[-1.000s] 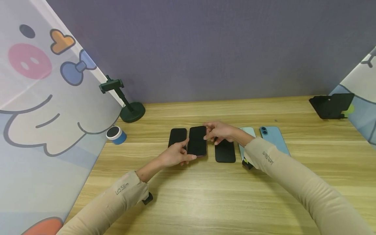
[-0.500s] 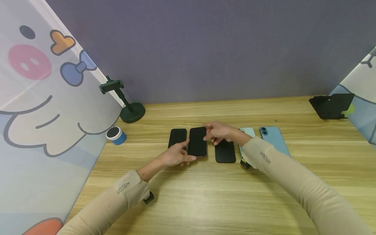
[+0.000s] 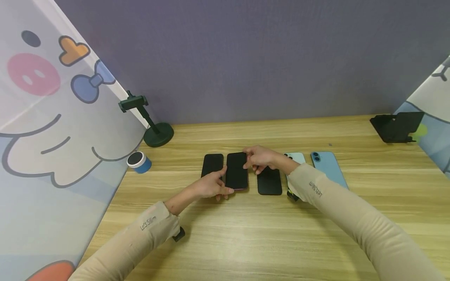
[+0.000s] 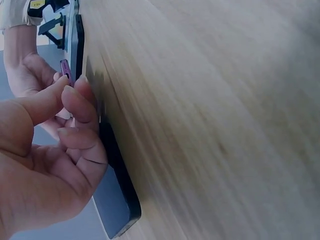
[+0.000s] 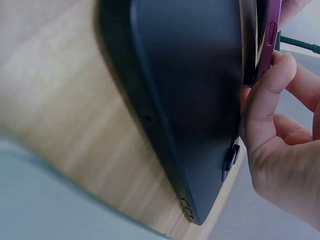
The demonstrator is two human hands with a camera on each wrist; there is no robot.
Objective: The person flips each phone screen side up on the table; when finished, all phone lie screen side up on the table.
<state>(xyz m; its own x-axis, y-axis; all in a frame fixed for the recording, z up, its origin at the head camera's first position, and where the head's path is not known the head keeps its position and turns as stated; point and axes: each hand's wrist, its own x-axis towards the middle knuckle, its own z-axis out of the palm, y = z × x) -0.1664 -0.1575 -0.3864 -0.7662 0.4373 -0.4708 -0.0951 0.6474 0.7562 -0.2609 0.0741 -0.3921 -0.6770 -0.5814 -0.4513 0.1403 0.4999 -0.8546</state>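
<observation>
Jar: I see the blue-and-white jar [image 3: 141, 165] at the left of the frame; it needs no attention.
Phone stand: the dark green stand [image 3: 158, 134] rises behind it, upright, well apart from the work.
Left phone: the left black phone [image 3: 212, 162] lies on the table [image 3: 228, 238] left of centre, its lower right part behind my left grip.
Left grip: my left grip [image 3: 210, 185] is clamped on the lower left corner of the central phone, finger at the side, thumb at the near edge. I advise edge contact only, with the glass untouched.
Purple-edged phone: the purple-edged phone [image 3: 237, 175] sits mid-frame, dark screen up, just beside the left one. I cannot tell whether it bears fully on the table. I would apply equal, light pressure from both sides, so that it does not twist.
Right grip: my right grip [image 3: 263, 157] is clamped on the upper right corner and side. I would mind the knuckles above the neighbour.
Face-down phone: the black phone with its back up [image 3: 269, 182] lies right of centre, partly under that hand; a gap must be preserved.
Mint phone: the mint phone [image 3: 297, 157] is partly hidden by the sleeve [image 3: 316, 185].
Blue phone: the blue phone [image 3: 329, 168], back up, lies farther right; forearm clearance is advisable.
</observation>
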